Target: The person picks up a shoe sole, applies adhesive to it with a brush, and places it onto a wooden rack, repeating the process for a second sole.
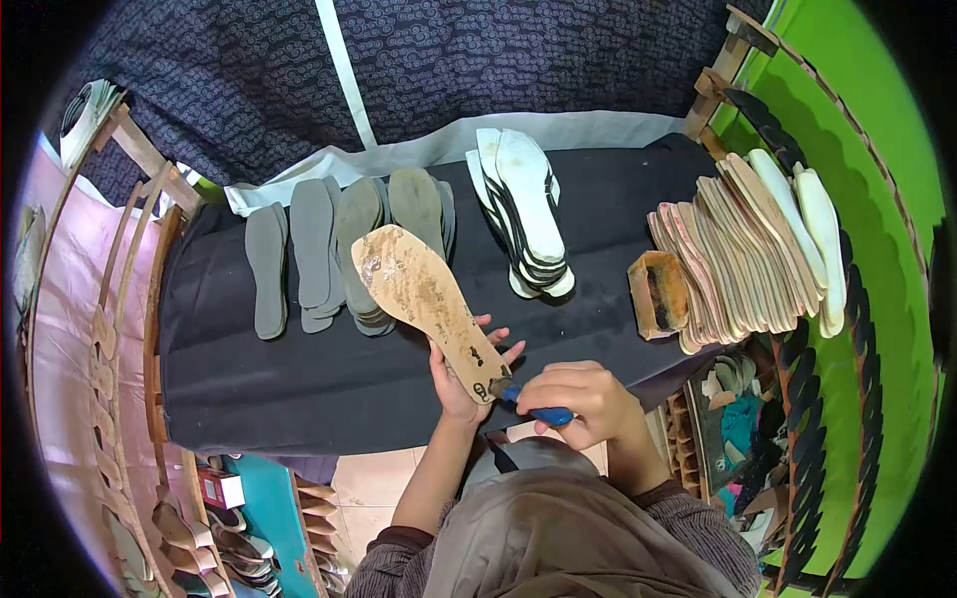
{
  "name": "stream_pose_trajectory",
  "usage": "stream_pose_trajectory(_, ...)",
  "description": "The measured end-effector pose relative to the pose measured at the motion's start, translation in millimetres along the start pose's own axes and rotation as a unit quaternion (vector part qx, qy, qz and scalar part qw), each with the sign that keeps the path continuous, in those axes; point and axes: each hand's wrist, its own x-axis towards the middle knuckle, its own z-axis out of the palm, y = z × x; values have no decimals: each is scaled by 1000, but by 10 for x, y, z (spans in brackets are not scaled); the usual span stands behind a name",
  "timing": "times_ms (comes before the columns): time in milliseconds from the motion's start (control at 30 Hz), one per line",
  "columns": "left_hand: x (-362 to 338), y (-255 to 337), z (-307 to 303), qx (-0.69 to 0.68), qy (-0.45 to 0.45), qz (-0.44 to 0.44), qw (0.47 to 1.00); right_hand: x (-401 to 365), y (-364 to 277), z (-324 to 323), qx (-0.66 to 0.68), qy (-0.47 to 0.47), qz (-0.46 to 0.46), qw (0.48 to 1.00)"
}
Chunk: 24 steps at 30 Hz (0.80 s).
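Left hand (456, 399) held the sole (421, 291), seemingly light, stiff, sticky, sensibly by its five-o'clock edges; right hand (590, 401) gripped a blue-handled tool (553, 415).

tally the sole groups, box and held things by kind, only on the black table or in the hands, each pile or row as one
Grey sole piles: 4
White sole pile: 1
Fanned row of beige and white soles: 1
Small open box: 1
Held tan sole: 1
Held blue-handled tool: 1
Total: 9
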Motion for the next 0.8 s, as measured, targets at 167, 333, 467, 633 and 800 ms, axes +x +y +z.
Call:
stream_pose_trajectory(167,2,13,20,-11,-5,3,1000,50,37,7,-25,45,-11,999)
stream_pose_trajectory(333,0,19,20,-19,4,-9,1000,-6,60,-30,22,-12,7,1000)
stream_pose_trajectory(467,2,12,22,-14,-4,-5,1000,29,95,14,24,-26,5,999)
stream_pose_trajectory(633,-11,-3,25,33,-17,-12,999,153,111,174,-62,53,-78,994)
stream_pose_trajectory(800,-9,-1,9,11,-19,-15,1000,120,30,112,-27,-15,-83,996)
